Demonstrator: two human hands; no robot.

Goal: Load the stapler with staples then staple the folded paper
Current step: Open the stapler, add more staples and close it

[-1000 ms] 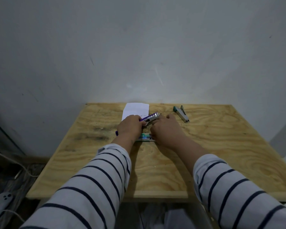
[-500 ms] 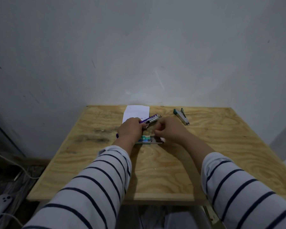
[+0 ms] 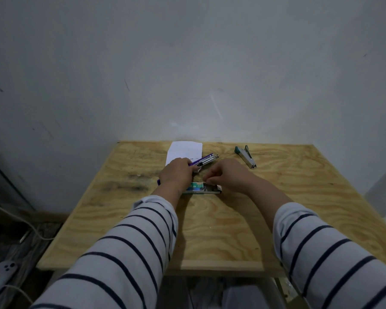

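My left hand (image 3: 176, 175) grips a purple stapler (image 3: 206, 160), held open with its metal end pointing right and away from me. A small staple box (image 3: 197, 188) lies on the table just below both hands, its tray slid out to the right. My right hand (image 3: 226, 175) hovers over the open tray with fingertips pinched together; whether staples are between them is too small to tell. The folded white paper (image 3: 183, 151) lies flat beyond my left hand, near the wall.
A second stapler, grey with a green end (image 3: 246, 156), lies at the back right of the plywood table (image 3: 221, 230). The wall stands right behind the table. Cables and a controller lie on the floor at left.
My right hand slid right off the staple box, uncovering its pulled-out tray, and now pinches above it. The left hand and purple stapler stayed in place.
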